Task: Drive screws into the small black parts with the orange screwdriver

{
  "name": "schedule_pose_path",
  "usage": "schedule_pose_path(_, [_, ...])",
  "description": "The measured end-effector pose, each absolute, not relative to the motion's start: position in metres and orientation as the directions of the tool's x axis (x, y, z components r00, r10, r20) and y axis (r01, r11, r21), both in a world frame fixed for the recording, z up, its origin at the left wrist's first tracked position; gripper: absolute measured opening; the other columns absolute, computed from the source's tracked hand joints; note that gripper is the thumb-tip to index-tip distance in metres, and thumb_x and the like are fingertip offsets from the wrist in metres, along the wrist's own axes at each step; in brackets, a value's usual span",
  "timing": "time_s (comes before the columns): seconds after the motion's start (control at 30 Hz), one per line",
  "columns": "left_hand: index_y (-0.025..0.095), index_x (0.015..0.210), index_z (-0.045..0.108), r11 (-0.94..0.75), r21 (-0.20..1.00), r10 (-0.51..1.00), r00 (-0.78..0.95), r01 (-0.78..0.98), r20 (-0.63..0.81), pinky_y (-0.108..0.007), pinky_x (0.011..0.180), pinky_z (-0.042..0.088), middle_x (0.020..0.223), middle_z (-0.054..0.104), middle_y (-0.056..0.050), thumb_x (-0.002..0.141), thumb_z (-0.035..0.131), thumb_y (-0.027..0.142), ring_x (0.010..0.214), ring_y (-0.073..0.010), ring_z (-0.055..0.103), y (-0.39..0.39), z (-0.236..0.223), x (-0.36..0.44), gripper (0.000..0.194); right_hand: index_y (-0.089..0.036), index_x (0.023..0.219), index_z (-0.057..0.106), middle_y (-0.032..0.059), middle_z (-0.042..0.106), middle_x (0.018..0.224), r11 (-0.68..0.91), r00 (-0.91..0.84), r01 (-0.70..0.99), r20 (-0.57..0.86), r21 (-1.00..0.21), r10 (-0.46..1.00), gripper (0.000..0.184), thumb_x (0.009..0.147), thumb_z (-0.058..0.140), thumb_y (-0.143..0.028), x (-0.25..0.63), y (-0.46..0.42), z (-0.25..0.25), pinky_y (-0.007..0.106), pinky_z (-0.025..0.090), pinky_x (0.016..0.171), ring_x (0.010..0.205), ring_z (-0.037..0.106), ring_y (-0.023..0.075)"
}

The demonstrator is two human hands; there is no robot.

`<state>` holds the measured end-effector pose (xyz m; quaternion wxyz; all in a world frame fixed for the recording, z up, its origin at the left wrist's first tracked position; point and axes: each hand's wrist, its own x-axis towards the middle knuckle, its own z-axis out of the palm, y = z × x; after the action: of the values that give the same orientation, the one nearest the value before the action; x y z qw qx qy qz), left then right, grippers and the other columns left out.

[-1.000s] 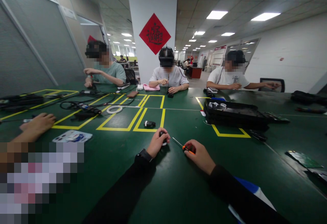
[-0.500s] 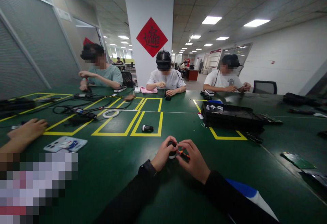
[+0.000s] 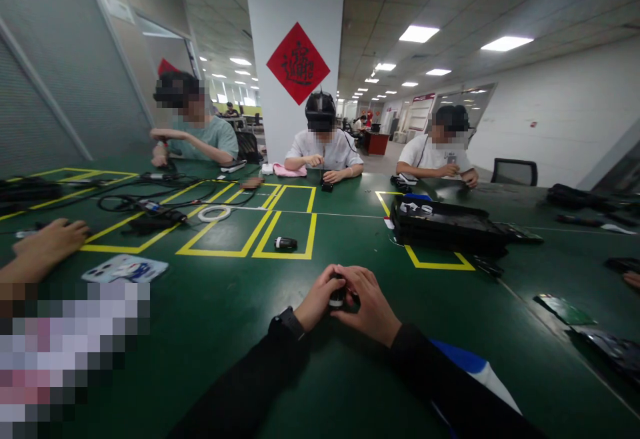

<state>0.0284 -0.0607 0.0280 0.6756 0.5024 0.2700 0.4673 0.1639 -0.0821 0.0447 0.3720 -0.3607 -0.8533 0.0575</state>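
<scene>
In front of me my left hand (image 3: 320, 300), with a black watch on its wrist, is closed around a small black cylindrical part with a white band (image 3: 337, 295). My right hand (image 3: 369, 302) curls in from the other side, its fingertips meeting the left fingers over the part's top and its thumb near the white band. Something dark shows inside the right palm; what it is stays hidden. A similar black cylinder with a white end (image 3: 286, 243) lies on its side within a yellow taped box farther off.
The green table (image 3: 240, 332) bears a black tray (image 3: 445, 222) at right, circuit boards (image 3: 567, 309), cables (image 3: 135, 202), a white ring (image 3: 214, 213) and a patterned card-like item (image 3: 125, 269). Another person's hand (image 3: 53, 245) rests at left; several people sit opposite.
My right hand has moved in from beside the part and closed against it and my left fingers. An orange and black item at my right fingertips is now hidden. The view has shifted slightly.
</scene>
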Motion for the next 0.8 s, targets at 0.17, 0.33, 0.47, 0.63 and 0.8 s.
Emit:
schedule_pose_path(0.17, [0.017, 0.088, 0.048, -0.045, 0.958, 0.899, 0.406, -0.284, 0.163, -0.024, 0.057, 0.042, 0.072, 0.056, 0.001, 0.075, 0.049, 0.028, 0.058, -0.0106, 0.054, -0.06, 0.026, 0.028, 0.017, -0.024, 0.129, 0.029, 0.0089, 0.045, 0.119, 0.752, -0.461, 0.548, 0.618, -0.367, 0.637, 0.074, 0.063, 0.063, -0.017, 0.168, -0.084, 0.039, 0.046, 0.032, 0.094, 0.114, 0.038, 0.0259])
schedule_pose_path(0.33, [0.014, 0.087, 0.054, -0.224, 0.956, 0.897, 0.342, -0.191, 0.279, -0.025, 0.073, 0.042, 0.083, 0.059, -0.003, 0.071, 0.058, 0.028, 0.079, -0.0145, 0.055, -0.056, 0.027, 0.023, 0.021, -0.028, 0.129, 0.028, 0.0071, 0.041, 0.123, 0.757, -0.448, 0.514, 0.627, -0.403, 0.637, 0.072, 0.066, 0.056, -0.007, 0.17, -0.084, 0.034, 0.04, 0.035, 0.096, 0.115, 0.039, 0.0218])
schedule_pose_path(0.47, [0.014, 0.091, 0.056, -0.097, 0.958, 0.879, 0.427, -0.271, 0.21, -0.028, 0.078, 0.041, 0.09, 0.06, -0.006, 0.072, 0.058, 0.031, 0.086, -0.0172, 0.056, -0.058, 0.029, 0.02, 0.026, -0.026, 0.128, 0.028, 0.0083, 0.041, 0.123, 0.754, -0.412, 0.472, 0.642, -0.457, 0.647, 0.072, 0.065, 0.058, -0.009, 0.17, -0.085, 0.033, 0.039, 0.036, 0.095, 0.115, 0.039, 0.022])
schedule_pose_path(0.63, [0.013, 0.099, 0.054, 0.245, 0.835, 0.813, 0.574, -0.493, 0.1, -0.033, 0.078, 0.042, 0.09, 0.061, -0.01, 0.077, 0.052, 0.034, 0.086, -0.02, 0.058, -0.066, 0.03, 0.025, 0.03, -0.022, 0.13, 0.023, 0.011, 0.04, 0.126, 0.706, -0.36, 0.429, 0.609, -0.564, 0.706, 0.077, 0.064, 0.061, -0.017, 0.172, -0.09, 0.035, 0.036, 0.039, 0.091, 0.114, 0.041, 0.0222])
schedule_pose_path(0.8, [0.013, 0.084, 0.058, 0.421, 0.679, 0.818, 0.575, -0.601, 0.002, -0.033, 0.075, 0.043, 0.079, 0.063, -0.008, 0.08, 0.043, 0.028, 0.078, -0.0184, 0.059, -0.063, 0.025, 0.029, 0.021, -0.021, 0.125, 0.036, 0.0098, 0.045, 0.122, 0.718, -0.422, 0.546, 0.6, -0.431, 0.68, 0.066, 0.064, 0.061, -0.018, 0.172, -0.09, 0.042, 0.042, 0.031, 0.095, 0.114, 0.04, 0.0244])
